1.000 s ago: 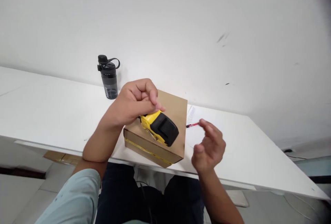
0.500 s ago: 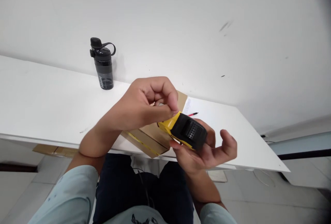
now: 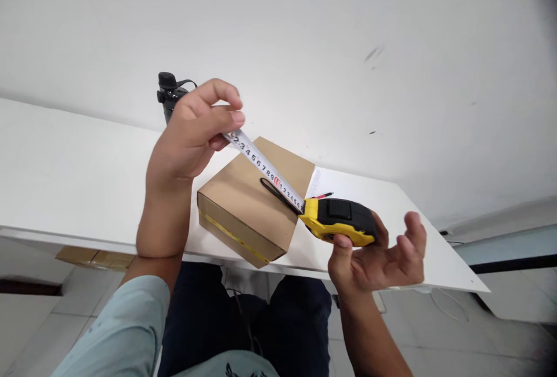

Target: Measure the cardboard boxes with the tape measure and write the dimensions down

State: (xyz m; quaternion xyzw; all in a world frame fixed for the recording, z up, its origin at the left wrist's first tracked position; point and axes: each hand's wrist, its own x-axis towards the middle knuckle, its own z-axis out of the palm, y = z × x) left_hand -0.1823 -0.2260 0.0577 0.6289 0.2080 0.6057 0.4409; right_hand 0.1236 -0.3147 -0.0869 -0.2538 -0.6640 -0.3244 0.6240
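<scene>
My right hand [image 3: 376, 255] grips a yellow and black tape measure [image 3: 337, 219], thumb on its near side and some fingers sticking out. From its mouth a white numbered blade [image 3: 265, 169] runs up and leftward. My left hand [image 3: 191, 127] pinches the blade's free end between thumb and fingers; the very tip is hidden. A thin black wrist strap [image 3: 278, 192] hangs from the case. Below the blade, a closed brown cardboard box [image 3: 243, 197] with yellow tape along its near side rests on the white table [image 3: 87, 174].
Behind my left hand stands a dark drink bottle [image 3: 170, 94], partly covered. Right of the box lie a white paper [image 3: 321, 181] and a red and black pen [image 3: 321, 195]. A white wall rises behind the table. Flat cardboard [image 3: 96, 258] shows below its front edge.
My hands have moved apart, the left up and leftward, the right to the right. A length of blade has come out between them, and more of the box shows.
</scene>
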